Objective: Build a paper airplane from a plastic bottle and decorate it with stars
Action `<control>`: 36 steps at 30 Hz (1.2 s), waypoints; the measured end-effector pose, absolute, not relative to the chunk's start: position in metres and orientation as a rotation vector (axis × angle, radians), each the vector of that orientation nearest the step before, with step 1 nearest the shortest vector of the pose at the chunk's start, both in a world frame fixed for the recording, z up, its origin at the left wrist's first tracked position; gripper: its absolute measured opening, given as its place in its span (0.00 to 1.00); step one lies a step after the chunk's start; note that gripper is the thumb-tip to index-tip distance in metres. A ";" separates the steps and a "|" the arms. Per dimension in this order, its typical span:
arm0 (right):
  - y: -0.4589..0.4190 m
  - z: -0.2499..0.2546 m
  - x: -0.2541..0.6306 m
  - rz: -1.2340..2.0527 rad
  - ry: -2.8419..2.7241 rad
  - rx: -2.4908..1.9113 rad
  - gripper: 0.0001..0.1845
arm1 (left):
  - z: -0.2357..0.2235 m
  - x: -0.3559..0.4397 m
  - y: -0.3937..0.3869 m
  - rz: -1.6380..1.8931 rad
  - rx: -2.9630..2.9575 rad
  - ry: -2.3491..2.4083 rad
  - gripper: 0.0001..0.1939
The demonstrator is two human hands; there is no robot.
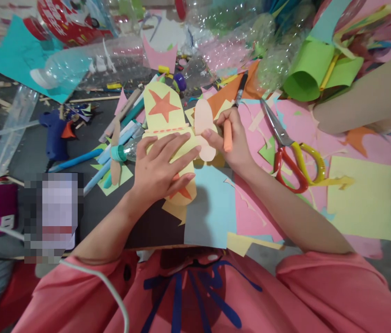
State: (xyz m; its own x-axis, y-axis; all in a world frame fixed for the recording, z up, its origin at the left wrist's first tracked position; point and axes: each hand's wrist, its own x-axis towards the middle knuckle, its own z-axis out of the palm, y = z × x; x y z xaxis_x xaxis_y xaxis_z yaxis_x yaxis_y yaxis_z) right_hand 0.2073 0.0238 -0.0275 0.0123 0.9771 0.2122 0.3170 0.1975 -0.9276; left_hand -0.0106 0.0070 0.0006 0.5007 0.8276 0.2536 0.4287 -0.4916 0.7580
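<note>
My left hand point(162, 164) lies with spread fingers across a pale yellow paper wing point(166, 104) decorated with orange stars. Under the wing is a clear plastic bottle; its teal cap point(118, 153) carries a tan paper propeller point(115, 155). My right hand point(235, 134) is closed around a marker with an orange end point(228, 136), its dark barrel sticking up behind the fingers. The thumb of that hand touches a pale pink rounded paper piece point(204, 115) at the bottle's other end. My hand hides part of the bottle.
Scissors with red and yellow handles point(294, 166) lie open on pink paper at right. A blue glue gun point(54, 134) and a phone point(58, 210) are at left. Clear bottles point(112, 58) fill the back. Another person's arm point(365, 95) reaches in from the right.
</note>
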 end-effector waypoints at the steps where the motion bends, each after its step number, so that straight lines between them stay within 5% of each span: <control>1: 0.023 -0.024 0.207 0.848 -1.483 -1.292 0.26 | 0.001 -0.011 0.008 0.811 2.117 1.022 0.18; 12: 0.012 0.027 0.235 0.929 -1.330 -1.108 0.26 | -0.006 -0.015 0.005 0.914 2.630 0.969 0.20; 18: -0.006 0.020 0.217 0.967 -1.470 -0.940 0.06 | -0.005 -0.015 0.003 0.919 2.737 1.005 0.21; 26: -0.009 0.024 0.210 0.913 -1.397 -1.029 0.22 | -0.006 -0.015 0.002 0.862 2.870 1.046 0.24; 33: -0.014 0.029 0.207 0.954 -1.477 -1.008 0.08 | -0.006 -0.014 0.002 0.932 2.887 1.020 0.22; 36: -0.016 0.031 0.207 0.907 -1.514 -1.045 0.10 | -0.005 -0.013 0.003 0.986 2.908 1.004 0.22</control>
